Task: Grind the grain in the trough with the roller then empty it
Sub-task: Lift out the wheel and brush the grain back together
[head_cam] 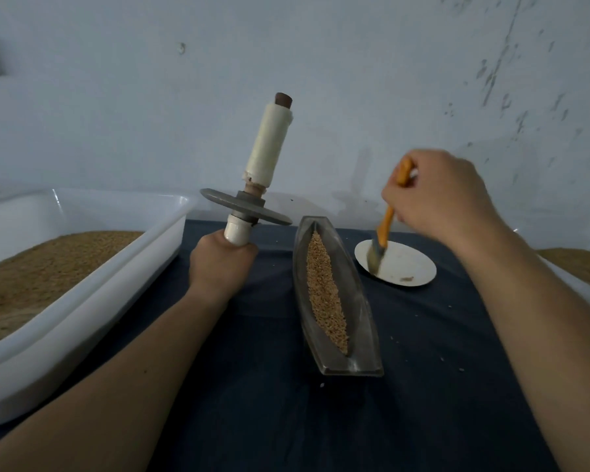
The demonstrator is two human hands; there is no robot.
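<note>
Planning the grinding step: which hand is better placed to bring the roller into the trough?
Left hand: it grips the roller right beside the trough; the right hand holds a brush.

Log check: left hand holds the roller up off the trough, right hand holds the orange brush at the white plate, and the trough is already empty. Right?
One slip: the head view shows the trough holding a line of grain, not empty. The rest stands: left hand holds the roller up, right hand the orange brush at the white plate.

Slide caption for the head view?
Grinding setup: left hand holds roller up beside grain-filled trough; right hand holds orange brush at white plate.
</note>
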